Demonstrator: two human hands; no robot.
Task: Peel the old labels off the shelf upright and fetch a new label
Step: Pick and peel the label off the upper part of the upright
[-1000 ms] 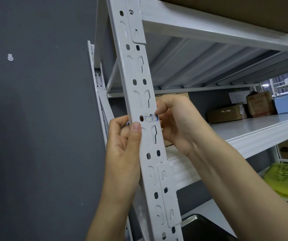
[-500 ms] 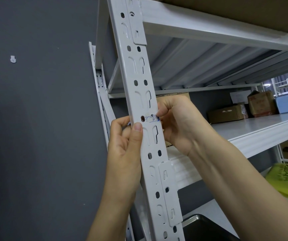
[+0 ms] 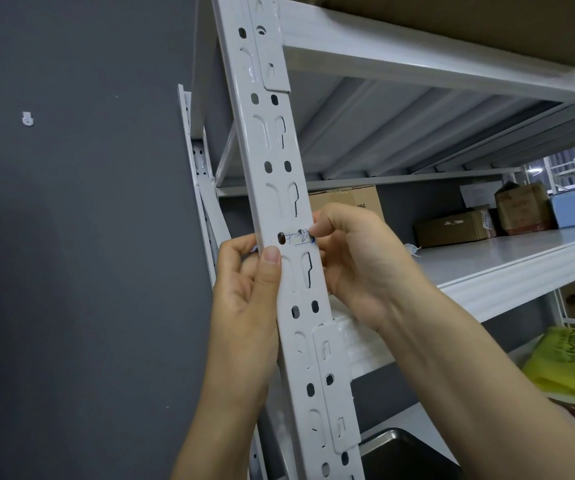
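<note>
Almost nothing has moved since a moment ago: both hands sit at the same spot on the shelf upright, and the view has only slid a tiny bit.

The old label is a small white sticker with blue pen marks. It is stuck on the front face of the upright, right next to its right edge, about halfway between the 2 shelf brackets. A dark hole in the metal sits just to its left.

The right hand comes in from the right edge of the upright. Its fingertips press on the right end of the label, and the grip is narrow, pinching or picking at that end. The label looks mostly flat on the metal, so it is not off yet.

The left hand wraps the left edge of the upright just below the label. Its thumb lies flat on the front face. Its fingers curl behind, and a scrap of white and blue paper peeks out between them, maybe a piece of another label.

Because so little has changed, the peeling looks slow and the sticker seems stuck hard. This label has to come off first. No new label shows on the shelf nearby, so fetching 1 comes later.
</note>
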